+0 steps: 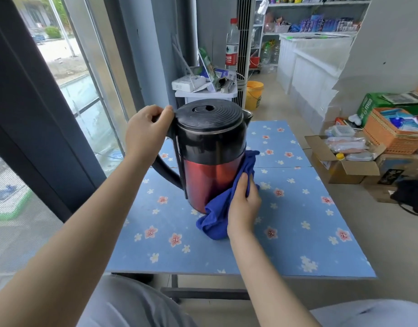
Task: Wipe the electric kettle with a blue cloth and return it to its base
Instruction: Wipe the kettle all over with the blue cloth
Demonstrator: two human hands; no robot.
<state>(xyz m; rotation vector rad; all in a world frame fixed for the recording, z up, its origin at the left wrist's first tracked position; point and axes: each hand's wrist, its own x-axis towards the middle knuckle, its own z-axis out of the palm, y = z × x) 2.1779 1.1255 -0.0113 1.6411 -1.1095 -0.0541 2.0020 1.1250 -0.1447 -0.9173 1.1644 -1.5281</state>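
Note:
An electric kettle (210, 161) with a shiny red body, black top and ribbed black lid is held upright over the blue flowered table (297, 232). My left hand (148, 131) grips the top of its black handle on the left side. My right hand (244, 206) presses a crumpled blue cloth (223, 215) against the kettle's lower right side. Part of the cloth hangs down onto the table. The kettle's base is not in view; the kettle and cloth may hide it.
A small white cabinet (203, 95) with a router, papers and a water bottle (232, 46) stands behind the table. A yellow bucket (254, 95) sits on the floor beyond. Cardboard boxes (344, 166) and an orange basket (392, 135) crowd the right. Glass windows line the left.

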